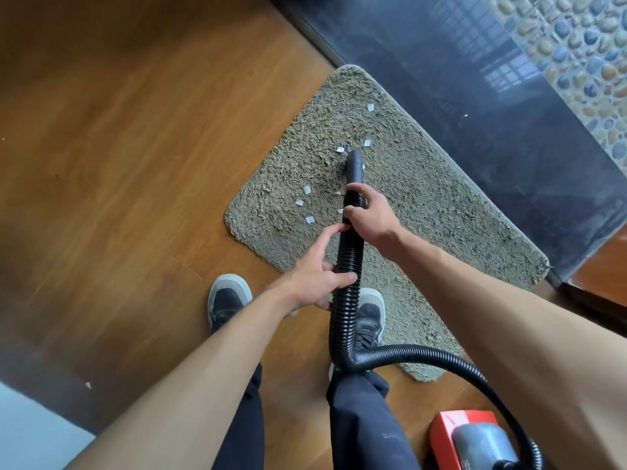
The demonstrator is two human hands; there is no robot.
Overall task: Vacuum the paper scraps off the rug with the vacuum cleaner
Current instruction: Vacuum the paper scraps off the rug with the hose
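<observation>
A shaggy grey-green rug (424, 205) lies on the wood floor. Several small white paper scraps (307, 201) are scattered on it, some near the nozzle (354, 164) and one farther off (370, 107). My right hand (368, 213) grips the black ribbed vacuum hose (347, 266) just behind the nozzle, whose tip touches the rug pile. My left hand (319, 273) holds the hose lower down, thumb across it and index finger stretched along it. The hose loops back past my legs to the red and grey vacuum body (475, 439) at the bottom right.
My two shoes (229, 300) stand at the rug's near edge, the right one on the rug. A dark glossy stone strip (492, 130) borders the rug's far side, with pebble flooring (583, 56) beyond. Wood floor (118, 164) spreads to the left.
</observation>
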